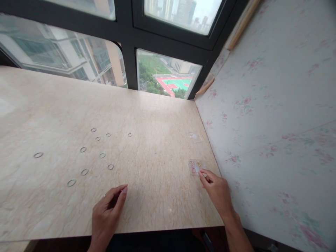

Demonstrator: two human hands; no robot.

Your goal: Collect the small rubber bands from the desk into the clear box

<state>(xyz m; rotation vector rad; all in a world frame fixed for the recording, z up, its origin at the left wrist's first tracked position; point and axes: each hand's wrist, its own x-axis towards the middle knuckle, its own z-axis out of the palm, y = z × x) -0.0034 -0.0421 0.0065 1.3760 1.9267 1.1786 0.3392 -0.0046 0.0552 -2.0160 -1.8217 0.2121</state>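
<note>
**Fingertips at a clear case, rings strewn across the marble top**

Where the tabletop (157, 147) meets the flowered wall (275, 122), the right hand (216, 190) reaches forward with its fingertips (202, 174) drawn close together at the near edge of a small clear case (195, 167); whether they pinch a ring or merely touch the plastic cannot be told. Inside the case lie a few small rings, reddish and yellowish (too small to count surely). A second clear piece (195, 136), perhaps a lid, lies flat farther back along the same wall side, apart from the case.

The left hand (107, 213) rests near the front edge of the table, fingers loosely curled and together, holding nothing, the index fingertip touching the surface. Ahead and to its left, loose rings (102, 155) are scattered singly over the marble, one of them (38, 154) well apart at the far left. Beyond the table stands a dark-framed window (128, 38).
</note>
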